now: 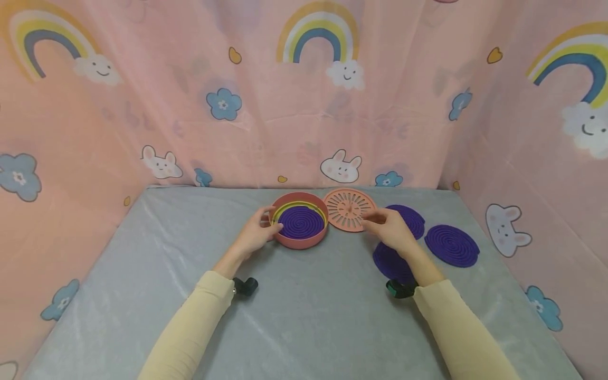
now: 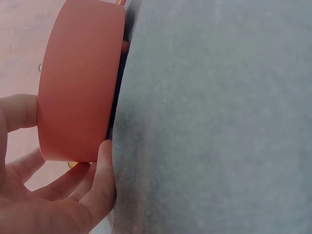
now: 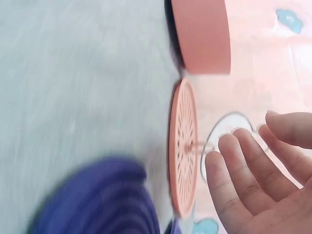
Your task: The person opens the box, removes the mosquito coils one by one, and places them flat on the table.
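A round pink box (image 1: 299, 243) stands at the back middle of the table. Inside it lies a purple mosquito coil (image 1: 300, 222), ringed by a yellow band (image 1: 325, 211). My left hand (image 1: 257, 230) grips the box at its left side, thumb at the rim and fingers against the outer wall; the left wrist view shows this box wall (image 2: 80, 83) close up. To the right, a slotted pink lid (image 1: 345, 211) with a small knob lies flat. My right hand (image 1: 388, 227) hovers beside the lid, fingers loosely bent and holding nothing in the right wrist view.
Several more purple coils lie on the right: one behind the right hand (image 1: 412, 219), one partly hidden under the forearm (image 1: 390, 262), one farther right (image 1: 452, 246). Grey cloth covers the table (image 1: 304, 316). A pink patterned curtain (image 1: 266, 137) hangs behind and at both sides.
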Demonstrator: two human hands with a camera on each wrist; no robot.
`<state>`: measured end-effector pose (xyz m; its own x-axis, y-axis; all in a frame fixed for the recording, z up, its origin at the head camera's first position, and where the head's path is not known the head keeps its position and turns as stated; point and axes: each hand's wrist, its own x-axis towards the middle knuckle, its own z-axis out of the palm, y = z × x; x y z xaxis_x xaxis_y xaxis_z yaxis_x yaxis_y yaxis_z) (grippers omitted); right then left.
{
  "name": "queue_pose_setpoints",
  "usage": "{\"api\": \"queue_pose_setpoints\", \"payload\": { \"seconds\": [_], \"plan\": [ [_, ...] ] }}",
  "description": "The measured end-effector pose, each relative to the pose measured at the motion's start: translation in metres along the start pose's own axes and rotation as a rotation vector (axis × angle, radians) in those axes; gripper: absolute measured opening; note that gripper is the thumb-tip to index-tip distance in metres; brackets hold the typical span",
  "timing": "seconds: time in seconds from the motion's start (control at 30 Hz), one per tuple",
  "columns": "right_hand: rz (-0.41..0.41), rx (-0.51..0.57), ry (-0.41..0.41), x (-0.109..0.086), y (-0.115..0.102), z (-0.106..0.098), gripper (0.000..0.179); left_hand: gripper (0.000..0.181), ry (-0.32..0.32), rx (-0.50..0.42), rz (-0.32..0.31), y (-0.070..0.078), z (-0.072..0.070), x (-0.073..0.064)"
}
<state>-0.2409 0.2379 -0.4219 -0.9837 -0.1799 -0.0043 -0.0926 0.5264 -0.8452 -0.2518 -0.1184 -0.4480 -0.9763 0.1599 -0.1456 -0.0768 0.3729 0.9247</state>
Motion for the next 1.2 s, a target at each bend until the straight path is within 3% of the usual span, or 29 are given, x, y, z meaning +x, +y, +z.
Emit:
{"api": "queue_pose_setpoints", "payload": {
  "seconds": [0.37,0.63,0.9,1.2],
  "plan": [
    [-0.026,0.092,-0.017,0.018,-0.012,0.039,0.037,0.06,-0.009,-0.002,0.002,-0.001,0.0,0.003],
    [-0.033,0.076,0.042,0.029,-0.018,0.065,0.035,0.06,-0.006,-0.013,-0.005,0.0,0.0,0.001],
    [-0.031,0.084,0.064,0.03,-0.015,0.079,0.037,0.06,-0.009,-0.008,-0.009,0.004,-0.001,-0.001],
    [-0.05,0.172,0.084,0.03,-0.014,0.089,0.036,0.062,-0.005,0.037,0.003,0.004,-0.002,-0.002]
  ]
}}
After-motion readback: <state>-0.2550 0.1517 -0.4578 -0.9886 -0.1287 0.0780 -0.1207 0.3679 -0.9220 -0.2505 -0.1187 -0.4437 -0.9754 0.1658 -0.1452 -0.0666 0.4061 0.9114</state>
